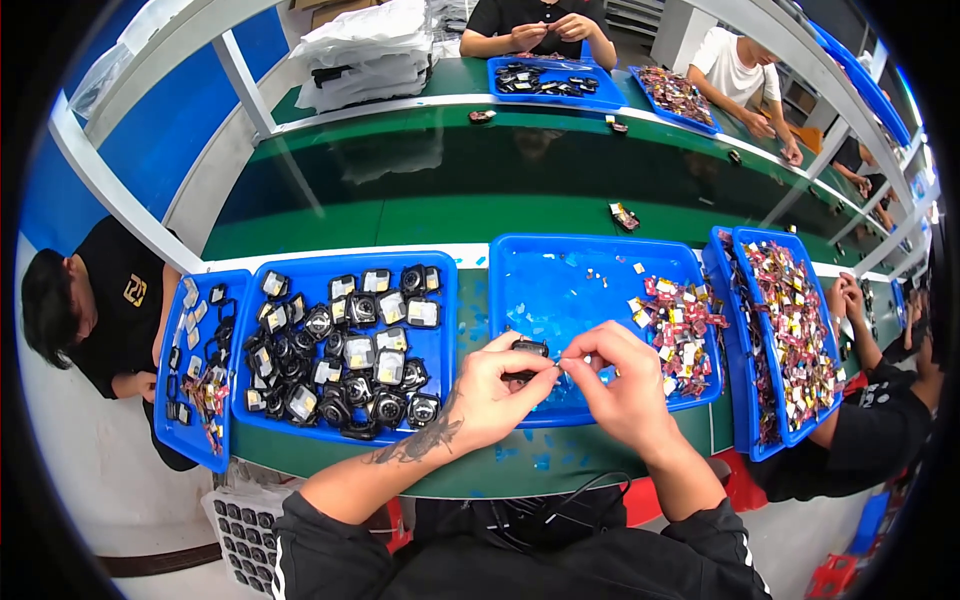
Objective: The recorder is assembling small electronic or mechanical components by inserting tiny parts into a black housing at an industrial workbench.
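Over the front edge of a blue tray [530, 285], my left hand [490, 395] holds a small black watch case [530, 347] between thumb and fingers. My right hand [625, 385] pinches its thumb and forefinger together right beside the left fingertips; whatever is between them is too small to make out. Small red circuit parts with white and yellow pieces [682, 335] lie heaped in the tray's right side. Bits of blue film are scattered over its floor. To the left, another blue tray [448, 300] is filled with black watch cases [358, 350], many bearing pale rectangular pieces.
Stacked blue trays [750, 440] with more red parts stand at the right. A narrow blue tray [215, 455] sits far left, beside a person in black. Beyond runs a green conveyor belt [420, 215] carrying a loose assembly [624, 217]. Several people work around the line; white frame bars cross overhead.
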Demonstrator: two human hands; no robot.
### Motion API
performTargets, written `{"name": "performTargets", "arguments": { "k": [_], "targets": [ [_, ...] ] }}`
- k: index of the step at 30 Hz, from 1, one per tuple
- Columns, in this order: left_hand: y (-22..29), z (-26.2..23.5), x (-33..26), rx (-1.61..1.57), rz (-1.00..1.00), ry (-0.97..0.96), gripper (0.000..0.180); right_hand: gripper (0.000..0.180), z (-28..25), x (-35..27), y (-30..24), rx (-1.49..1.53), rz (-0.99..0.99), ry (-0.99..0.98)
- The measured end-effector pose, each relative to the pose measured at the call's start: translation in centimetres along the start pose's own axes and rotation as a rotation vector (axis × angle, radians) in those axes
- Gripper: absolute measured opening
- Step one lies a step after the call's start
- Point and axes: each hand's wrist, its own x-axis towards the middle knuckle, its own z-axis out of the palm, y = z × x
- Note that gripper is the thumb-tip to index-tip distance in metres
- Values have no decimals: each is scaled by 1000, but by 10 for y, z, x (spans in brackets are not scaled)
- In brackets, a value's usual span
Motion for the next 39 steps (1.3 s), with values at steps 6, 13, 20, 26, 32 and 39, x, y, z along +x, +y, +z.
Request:
{"name": "performTargets", "arguments": {
  "k": [6,13,20,26,32,39],
  "targets": [
    [4,-3,-2,-57,4,34,10,8,7,-6,-6,323,121,68],
    [6,-7,-4,-125,29,-39,8,9,-5,2,-11,227,35,-134],
    [7,-14,1,-280,-86,-103,12,12,2,-4,7,928,155,-181],
    [8,-10,2,-324,-210,-74,18,13,-19,3,28,-720,-171,158],
    [7,-10,1,-438,-229,-183,19,8,2,1,8,-5,-100,135],
    [-1,-11,0,-513,-214,-179,23,29,1,-4,19,347,-125,-97]
  ]
}}
